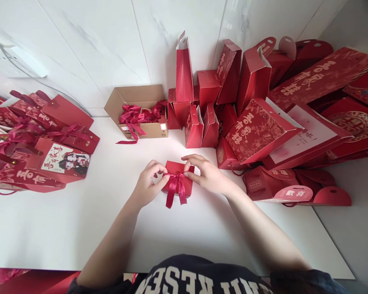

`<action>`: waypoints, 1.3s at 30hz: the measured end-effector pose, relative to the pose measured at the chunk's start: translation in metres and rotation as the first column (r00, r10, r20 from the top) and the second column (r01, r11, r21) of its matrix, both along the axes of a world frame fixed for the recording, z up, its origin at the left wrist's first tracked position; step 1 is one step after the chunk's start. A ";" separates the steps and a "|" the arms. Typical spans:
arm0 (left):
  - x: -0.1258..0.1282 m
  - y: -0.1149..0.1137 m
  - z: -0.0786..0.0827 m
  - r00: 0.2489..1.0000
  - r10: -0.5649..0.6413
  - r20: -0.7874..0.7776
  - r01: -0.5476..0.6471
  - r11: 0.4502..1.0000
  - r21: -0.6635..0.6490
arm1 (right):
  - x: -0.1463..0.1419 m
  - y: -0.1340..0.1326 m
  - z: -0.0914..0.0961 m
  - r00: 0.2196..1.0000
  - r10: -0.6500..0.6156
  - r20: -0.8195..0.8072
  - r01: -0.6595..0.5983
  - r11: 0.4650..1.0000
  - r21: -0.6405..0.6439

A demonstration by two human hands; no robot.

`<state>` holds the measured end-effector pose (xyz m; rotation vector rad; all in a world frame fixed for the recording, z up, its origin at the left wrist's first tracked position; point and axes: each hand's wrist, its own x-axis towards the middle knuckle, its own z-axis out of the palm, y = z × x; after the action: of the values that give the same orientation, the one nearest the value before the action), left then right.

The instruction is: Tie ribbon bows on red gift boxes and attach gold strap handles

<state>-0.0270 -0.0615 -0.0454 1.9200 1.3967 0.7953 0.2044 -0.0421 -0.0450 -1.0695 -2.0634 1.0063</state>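
Note:
A small red gift box (pixel 175 168) sits on the white table (pixel 64 220) in front of me, with a dark red ribbon (pixel 176 188) tied in a bow on its near side. My left hand (pixel 149 179) pinches the bow's left loop. My right hand (pixel 204 173) pinches the bow's right side, fingers curled over the box's top edge. The two ribbon tails hang down toward me.
A cardboard box (pixel 141 108) of loose red ribbons stands at the back by the wall. Folded red boxes and bags (pixel 233 90) pile up at the back right. Finished ribboned boxes (pixel 43 143) are stacked at the left.

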 end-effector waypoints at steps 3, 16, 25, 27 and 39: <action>-0.004 0.000 0.004 0.997 -0.077 0.015 0.077 0.996 0.038 | 0.000 0.000 0.001 1.000 0.018 0.000 -0.018 1.000 -0.015; -0.018 0.000 0.005 0.973 -0.201 -0.115 0.220 0.959 0.181 | 0.001 0.000 0.002 0.995 0.088 -0.055 -0.092 0.993 -0.075; -0.001 -0.003 0.000 0.995 -0.080 -0.052 0.080 0.997 -0.007 | 0.005 0.002 0.005 0.988 0.147 -0.040 -0.151 0.979 -0.134; 0.003 -0.004 0.000 0.996 -0.079 -0.038 0.079 0.997 -0.018 | 0.005 0.003 0.006 0.986 0.163 -0.030 -0.166 0.976 -0.142; 0.017 -0.011 -0.006 0.994 0.107 0.013 -0.108 0.982 0.154 | 0.011 0.008 0.007 0.977 0.205 -0.063 -0.214 0.950 -0.229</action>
<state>-0.0099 -0.0728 -0.0515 1.9699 1.4844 0.9848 0.2156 -0.0339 -0.0383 -0.9483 -2.0971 1.3962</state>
